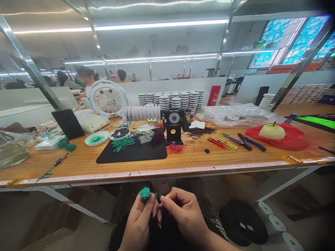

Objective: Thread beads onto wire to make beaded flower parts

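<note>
My left hand (140, 219) is closed around a bundle of green bead-tipped pieces (144, 192), held upright below the table's front edge. My right hand (183, 214) is beside it, fingers pinched at something thin next to the bundle; what it pinches is too small to make out. Both hands are over my lap. On the table, a black mat (131, 153) carries loose green pieces (122, 143), mixed coloured beads (142, 134) and a small black winding machine (174, 125).
A measuring tape (157, 172) runs along the wooden table's front edge. Dishes (96, 138) of beads, a white fan (108, 98), stacked spools (171, 99), pliers (246, 141), a red bag with a peeled fruit (273, 131) and a dark tablet (68, 123) stand about. People work behind.
</note>
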Demonstrator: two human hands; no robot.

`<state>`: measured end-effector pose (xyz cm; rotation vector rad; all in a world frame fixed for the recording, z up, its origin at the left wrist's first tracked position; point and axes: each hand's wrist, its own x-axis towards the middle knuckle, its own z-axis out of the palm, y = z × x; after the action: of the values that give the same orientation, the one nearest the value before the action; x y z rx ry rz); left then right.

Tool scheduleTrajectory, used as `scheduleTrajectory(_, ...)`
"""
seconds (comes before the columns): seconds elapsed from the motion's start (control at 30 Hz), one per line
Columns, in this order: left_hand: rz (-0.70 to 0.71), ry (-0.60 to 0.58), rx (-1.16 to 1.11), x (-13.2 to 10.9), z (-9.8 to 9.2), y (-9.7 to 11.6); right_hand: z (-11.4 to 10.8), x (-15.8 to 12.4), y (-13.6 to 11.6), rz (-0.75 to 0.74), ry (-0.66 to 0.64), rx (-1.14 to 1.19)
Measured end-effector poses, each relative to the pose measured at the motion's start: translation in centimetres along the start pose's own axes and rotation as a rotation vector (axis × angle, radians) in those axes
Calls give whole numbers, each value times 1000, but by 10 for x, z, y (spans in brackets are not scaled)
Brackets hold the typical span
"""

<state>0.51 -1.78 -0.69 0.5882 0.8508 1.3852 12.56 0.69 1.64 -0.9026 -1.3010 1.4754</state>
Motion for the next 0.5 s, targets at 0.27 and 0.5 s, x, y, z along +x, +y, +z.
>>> scheduleTrajectory(0.27, 84, 30, 118, 0, -2, 1, -3, -4, -4, -1, -49, -56)
scheduleTrajectory(0.5, 149, 31, 237, -1, -2, 3, -2, -4, -3, 32, -46, -13)
